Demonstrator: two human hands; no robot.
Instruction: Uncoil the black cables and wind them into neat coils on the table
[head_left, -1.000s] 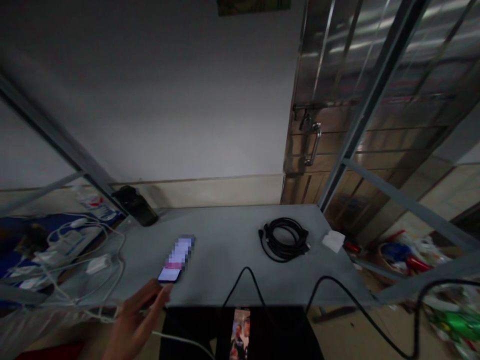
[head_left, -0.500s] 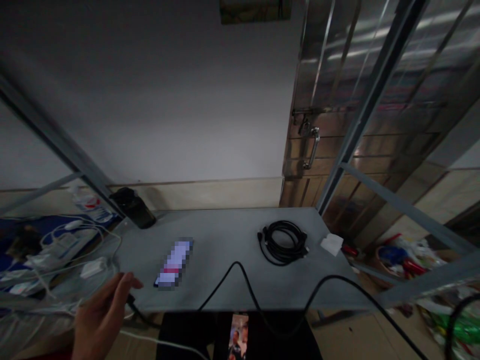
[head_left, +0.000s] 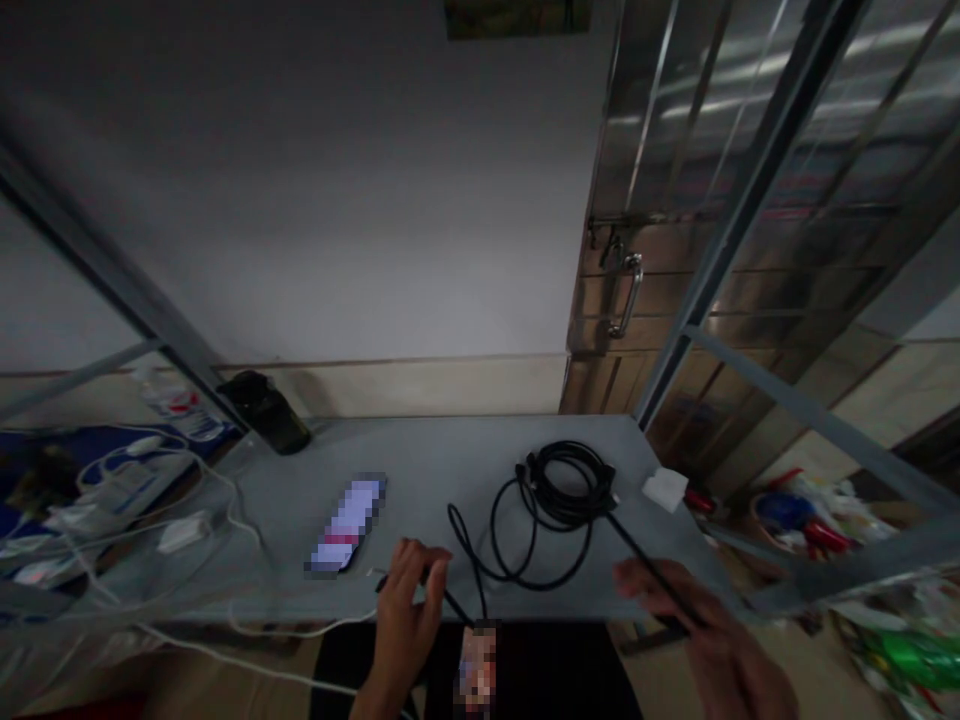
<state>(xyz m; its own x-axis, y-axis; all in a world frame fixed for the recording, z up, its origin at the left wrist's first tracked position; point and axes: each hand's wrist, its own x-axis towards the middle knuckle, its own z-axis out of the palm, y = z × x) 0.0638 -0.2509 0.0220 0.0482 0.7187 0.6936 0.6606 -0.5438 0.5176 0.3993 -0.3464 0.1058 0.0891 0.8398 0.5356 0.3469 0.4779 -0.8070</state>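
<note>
My left hand (head_left: 409, 610) rests at the near edge of the grey table (head_left: 450, 470), fingers pinched round the end of a black cable (head_left: 480, 560). My right hand (head_left: 712, 640) is closed on another stretch of the same black cable, which runs up to a coiled black bundle (head_left: 570, 480) on the table. A lit phone (head_left: 346, 525) lies flat just left of my left hand. A second lit phone (head_left: 478, 665) stands below the table edge between my hands.
White chargers and white cords (head_left: 150, 500) sprawl at the left. A black device (head_left: 262, 410) sits at the back left, a small white block (head_left: 664, 488) at the right edge. Metal frame bars (head_left: 720, 250) and a door handle (head_left: 626, 295) stand right; clutter (head_left: 810, 510) lies on the floor.
My left hand moved right from beside the phone to the cable end. My right hand came into view holding the cable, which now loops on the table by the coil.
</note>
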